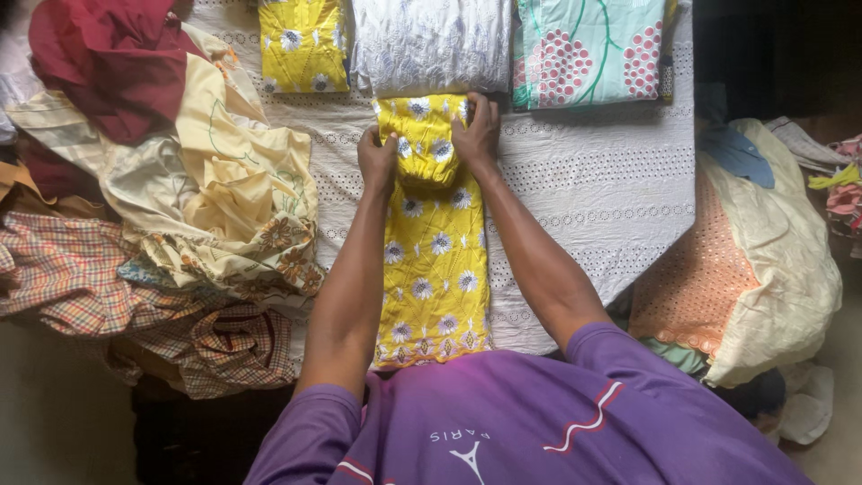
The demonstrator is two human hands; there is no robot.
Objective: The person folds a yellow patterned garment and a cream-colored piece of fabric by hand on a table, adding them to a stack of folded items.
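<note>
A long, narrow yellow cloth with white flowers (435,260) lies folded on a white eyelet sheet (593,180), running from my chest to the far side. Its far end is doubled over into a thick fold. My left hand (377,160) grips the left side of that fold and my right hand (476,133) presses on its right side. Both arms reach straight ahead along the cloth.
Three folded pieces line the far edge: a yellow flowered one (303,45), a white one (431,45), a mint one with red dots (588,49). A heap of loose clothes (180,198) lies left; a cream and orange bundle (745,269) lies right.
</note>
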